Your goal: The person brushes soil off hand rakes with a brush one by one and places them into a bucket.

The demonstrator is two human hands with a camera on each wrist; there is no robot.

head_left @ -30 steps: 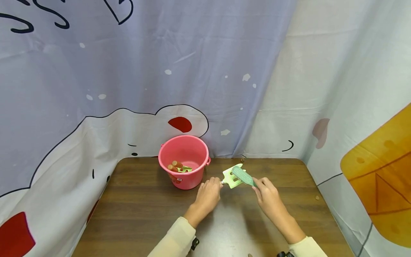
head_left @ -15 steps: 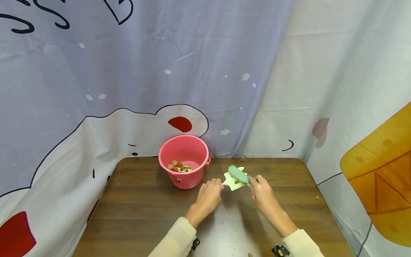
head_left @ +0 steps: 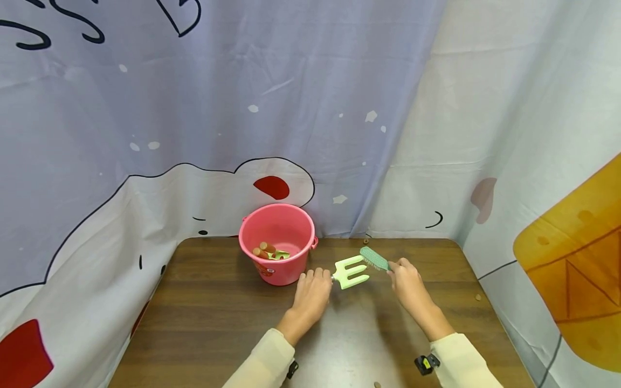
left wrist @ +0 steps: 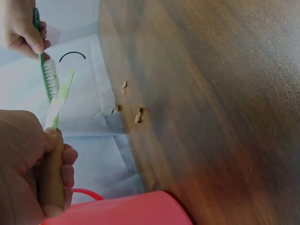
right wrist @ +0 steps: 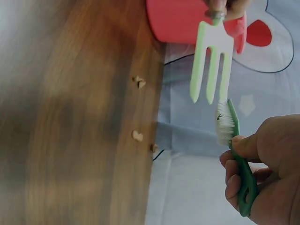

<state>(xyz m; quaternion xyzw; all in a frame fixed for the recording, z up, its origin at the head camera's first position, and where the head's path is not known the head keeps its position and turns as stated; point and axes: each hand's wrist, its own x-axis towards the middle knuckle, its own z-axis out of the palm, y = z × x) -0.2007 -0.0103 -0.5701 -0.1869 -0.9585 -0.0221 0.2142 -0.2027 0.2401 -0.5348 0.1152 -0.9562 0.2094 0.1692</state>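
My left hand (head_left: 312, 293) grips the wooden handle (left wrist: 51, 176) of a small hand fork, whose light green three-tined head (head_left: 343, 273) points right. In my right hand (head_left: 408, 283) is a green scrubbing brush (head_left: 374, 258), pinched by its handle. Its white bristles (right wrist: 224, 123) are right at the tip of one tine in the right wrist view. Both tools are held up over the table. A pink bucket (head_left: 288, 276) stands just beyond my left hand, with wooden-handled tools (head_left: 264, 250) inside; their lower parts are hidden by its wall.
The brown wooden table (head_left: 208, 323) ends at a printed curtain (head_left: 339, 108) behind the bucket. Small brown bits (right wrist: 137, 136) lie along the table's far side. Another bit (head_left: 478, 297) lies toward the right edge.
The brush first slid left over the fork's head, then came back right to the tine tips, uncovering the tines. My left hand stays nearly in place; the bucket has not moved.
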